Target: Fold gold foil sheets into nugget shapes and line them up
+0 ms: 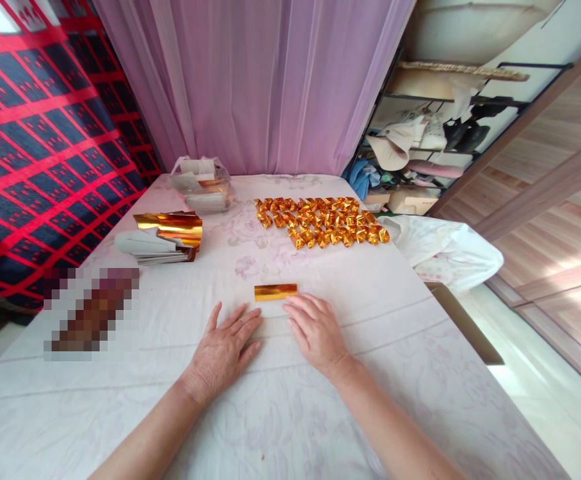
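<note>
A narrow strip of folded gold foil paper (275,292) lies flat on the cloth-covered table, just beyond my fingers. My left hand (224,343) rests palm down on the cloth with its fingers spread, near the strip's left end and holding nothing. At the strip's right end is my right hand (315,328); its fingers are stretched out and lie close together, the fingertips at or touching the strip's near right corner. Nothing shows in its grasp.
Rows of folded gold foil pieces (325,220) stand at the table's back right. A stack of gold and grey paper sheets (170,237) lies at left, with a plastic bag of paper (203,185) behind it. A white bag (445,250) hangs by the right edge.
</note>
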Demonstrator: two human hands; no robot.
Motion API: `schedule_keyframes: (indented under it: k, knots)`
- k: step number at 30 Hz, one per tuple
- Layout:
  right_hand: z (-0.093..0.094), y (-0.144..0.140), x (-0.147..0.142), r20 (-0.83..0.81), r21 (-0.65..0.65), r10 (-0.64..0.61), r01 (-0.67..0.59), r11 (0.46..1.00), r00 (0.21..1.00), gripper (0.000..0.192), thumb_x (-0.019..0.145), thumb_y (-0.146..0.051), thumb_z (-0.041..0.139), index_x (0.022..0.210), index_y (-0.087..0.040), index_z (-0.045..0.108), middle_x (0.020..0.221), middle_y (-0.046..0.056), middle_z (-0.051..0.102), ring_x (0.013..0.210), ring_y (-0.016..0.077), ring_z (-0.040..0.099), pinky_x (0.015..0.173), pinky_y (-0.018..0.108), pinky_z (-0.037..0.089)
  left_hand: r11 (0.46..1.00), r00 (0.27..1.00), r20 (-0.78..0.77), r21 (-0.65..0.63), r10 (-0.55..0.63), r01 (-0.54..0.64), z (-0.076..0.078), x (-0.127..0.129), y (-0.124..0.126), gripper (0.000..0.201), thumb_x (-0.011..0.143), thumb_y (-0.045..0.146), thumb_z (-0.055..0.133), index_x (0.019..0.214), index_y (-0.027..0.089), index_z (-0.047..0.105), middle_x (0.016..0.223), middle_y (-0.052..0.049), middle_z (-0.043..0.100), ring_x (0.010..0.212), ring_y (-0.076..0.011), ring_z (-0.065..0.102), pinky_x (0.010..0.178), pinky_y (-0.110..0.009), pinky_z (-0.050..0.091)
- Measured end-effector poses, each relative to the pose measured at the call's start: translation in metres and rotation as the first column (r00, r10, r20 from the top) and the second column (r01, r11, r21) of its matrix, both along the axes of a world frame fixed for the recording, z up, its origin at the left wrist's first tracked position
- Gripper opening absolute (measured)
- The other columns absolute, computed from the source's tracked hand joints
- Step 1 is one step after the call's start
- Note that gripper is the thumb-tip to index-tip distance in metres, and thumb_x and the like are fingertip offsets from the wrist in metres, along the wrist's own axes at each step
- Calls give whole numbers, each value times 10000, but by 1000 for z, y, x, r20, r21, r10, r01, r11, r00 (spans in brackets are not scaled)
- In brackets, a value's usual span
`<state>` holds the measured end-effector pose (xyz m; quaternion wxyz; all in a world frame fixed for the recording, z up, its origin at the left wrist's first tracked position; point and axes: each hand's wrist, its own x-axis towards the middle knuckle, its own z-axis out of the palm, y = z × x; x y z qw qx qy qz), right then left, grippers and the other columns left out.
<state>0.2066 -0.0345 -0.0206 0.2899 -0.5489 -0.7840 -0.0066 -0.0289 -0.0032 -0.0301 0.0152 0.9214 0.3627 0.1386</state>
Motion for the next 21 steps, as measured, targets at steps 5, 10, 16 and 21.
schedule_keyframes:
  k: [5, 10, 16, 21]
  knots:
    - [-5, -8, -27, 161, -196, 21, 11, 981, 987, 406, 945, -399, 549, 1335, -289, 585, 1529, 90, 406, 1439, 308, 275, 1127, 512, 288, 1000, 1000, 11, 2, 14, -14, 2, 1, -1, 418, 988, 410, 429, 1352, 236, 540, 1391, -48, 586, 1350, -256, 472, 1205, -543, -15]
    - [-7, -12, -18, 228, -270, -28, 91, 959, 973, 452, 951, -460, 526, 1393, -366, 518, 1589, 75, 299, 1471, 312, 211, 1139, 540, 244, 1000, 999, 24, -1, 25, -25, 1, 2, 0, 402, 986, 431, 427, 1314, 249, 571, 1382, -22, 597, 1347, -248, 474, 1207, -521, -43]
    - [-6, -27, 1, 260, -220, -194, 254, 942, 946, 387, 937, -400, 564, 1318, -337, 599, 1547, 95, 380, 1429, 310, 313, 1112, 546, 288, 1000, 999, 31, -8, 29, -28, -2, 1, 0, 401, 989, 442, 406, 1297, 257, 582, 1381, -26, 598, 1346, -251, 475, 1206, -532, -25]
    - [-15, -33, 7, 239, -103, -288, 319, 942, 927, 338, 933, -355, 562, 1253, -285, 645, 1445, 123, 510, 1366, 322, 403, 1061, 544, 356, 1000, 1000, 8, 25, 14, -14, 0, -1, 1, 379, 981, 391, 425, 1296, 249, 580, 1381, -38, 598, 1337, -275, 482, 1198, -573, 38]
